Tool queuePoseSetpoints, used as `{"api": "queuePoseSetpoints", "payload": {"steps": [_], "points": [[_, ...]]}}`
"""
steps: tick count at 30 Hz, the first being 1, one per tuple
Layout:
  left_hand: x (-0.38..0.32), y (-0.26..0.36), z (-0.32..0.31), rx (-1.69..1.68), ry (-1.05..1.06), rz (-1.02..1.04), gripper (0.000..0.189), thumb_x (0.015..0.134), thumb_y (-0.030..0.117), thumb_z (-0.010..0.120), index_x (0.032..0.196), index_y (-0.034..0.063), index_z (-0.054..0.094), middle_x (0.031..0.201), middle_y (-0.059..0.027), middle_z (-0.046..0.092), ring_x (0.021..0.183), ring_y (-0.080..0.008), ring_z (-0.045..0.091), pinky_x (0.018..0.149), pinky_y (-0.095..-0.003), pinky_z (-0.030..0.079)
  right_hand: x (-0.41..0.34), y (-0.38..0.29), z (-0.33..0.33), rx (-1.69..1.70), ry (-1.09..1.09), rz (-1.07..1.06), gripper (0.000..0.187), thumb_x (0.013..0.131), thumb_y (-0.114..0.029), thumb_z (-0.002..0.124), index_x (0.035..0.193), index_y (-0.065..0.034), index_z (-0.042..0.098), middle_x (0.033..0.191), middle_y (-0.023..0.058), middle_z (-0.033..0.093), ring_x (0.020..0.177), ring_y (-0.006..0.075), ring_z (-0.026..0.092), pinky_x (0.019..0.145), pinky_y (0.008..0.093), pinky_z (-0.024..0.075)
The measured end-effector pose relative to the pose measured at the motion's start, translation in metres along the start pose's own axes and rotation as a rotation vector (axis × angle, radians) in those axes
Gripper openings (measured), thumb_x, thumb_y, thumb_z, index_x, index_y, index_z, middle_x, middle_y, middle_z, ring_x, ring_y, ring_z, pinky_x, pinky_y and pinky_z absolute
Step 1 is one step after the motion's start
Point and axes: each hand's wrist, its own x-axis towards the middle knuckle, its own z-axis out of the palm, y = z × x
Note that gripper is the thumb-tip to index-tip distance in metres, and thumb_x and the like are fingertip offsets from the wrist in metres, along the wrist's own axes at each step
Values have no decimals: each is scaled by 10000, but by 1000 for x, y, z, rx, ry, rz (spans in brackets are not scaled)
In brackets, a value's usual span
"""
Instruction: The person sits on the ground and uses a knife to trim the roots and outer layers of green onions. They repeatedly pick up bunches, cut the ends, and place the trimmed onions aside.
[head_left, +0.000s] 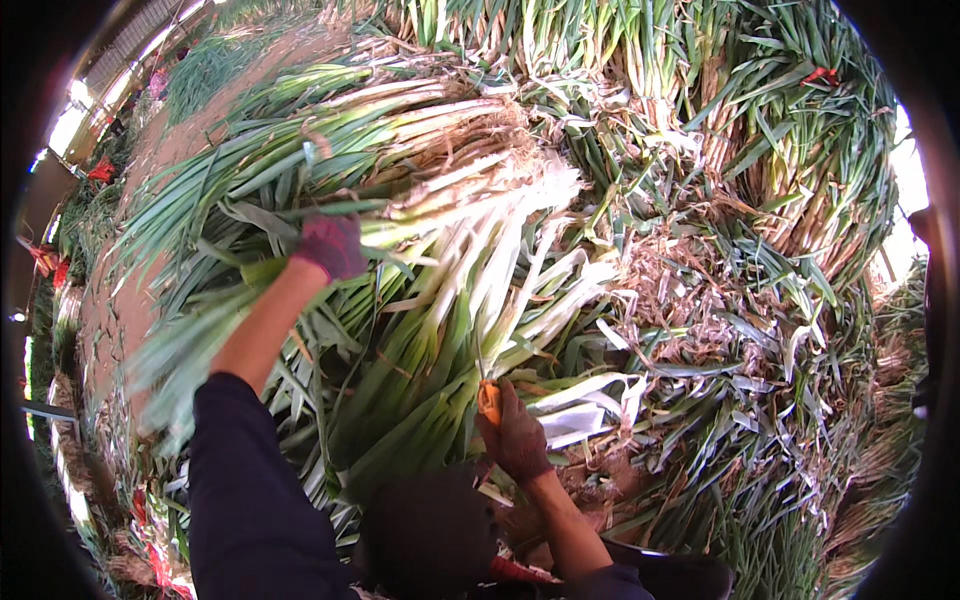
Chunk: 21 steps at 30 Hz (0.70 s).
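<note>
My left hand (332, 246), in a dark red glove, is at the left of the heap, closed around the stalk of a leek or large green onion (352, 208); its leaves blur to the lower left. My right hand (516, 433), gloved too, grips the orange handle of a knife (490, 403), whose thin blade points up among pale stalks. Long green onions (442, 330) lie fanned out between and beyond both hands, their white ends towards the upper right. A thicker pile with roots (480, 127) lies above my left hand.
Upright bundles of green onions (645, 67) stand along the top and right. Peeled leaves and trimmings (697, 300) cover the floor at the right. Bare soil (112, 307) shows at the left, with red ties (52, 266) near the edge.
</note>
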Motion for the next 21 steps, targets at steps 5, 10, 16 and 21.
{"api": "queuePoseSetpoints", "payload": {"steps": [5, 10, 16, 21], "points": [[-125, 64, 57, -219, 215, 81, 692, 682, 575, 724, 1115, 46, 616, 902, -159, 692, 832, -345, 689, 730, -487, 536, -12, -20, -4, -13, 21, -51, 712, 867, -317, 682, 1405, 30, 371, 950, 210, 628, 734, 380, 651, 593, 452, 530], [-176, 126, 103, -436, 88, 41, 625, 704, 560, 709, 1110, 95, 610, 864, -129, 660, 805, -345, 669, 709, -515, 511, -33, -33, 1, -38, -133, -16, 736, 866, -340, 676, 1421, 14, 346, 960, 215, 631, 801, 392, 650, 652, 476, 532], [-143, 143, 113, -412, 278, 42, 564, 657, 457, 758, 1068, 103, 604, 1097, -160, 598, 948, -338, 610, 781, -469, 482, -58, -18, 33, -75, -188, 14, 789, 878, -378, 653, 1475, -33, 270, 932, 234, 619, 742, 416, 638, 612, 507, 519], [-142, 149, 135, -628, 284, -26, 577, 685, 402, 776, 1154, 105, 620, 1212, -137, 573, 1042, -334, 593, 843, -483, 489, -31, -7, 53, -97, -52, -54, 747, 907, -411, 604, 1455, 14, 326, 889, 210, 619, 642, 362, 631, 546, 463, 515]]}}
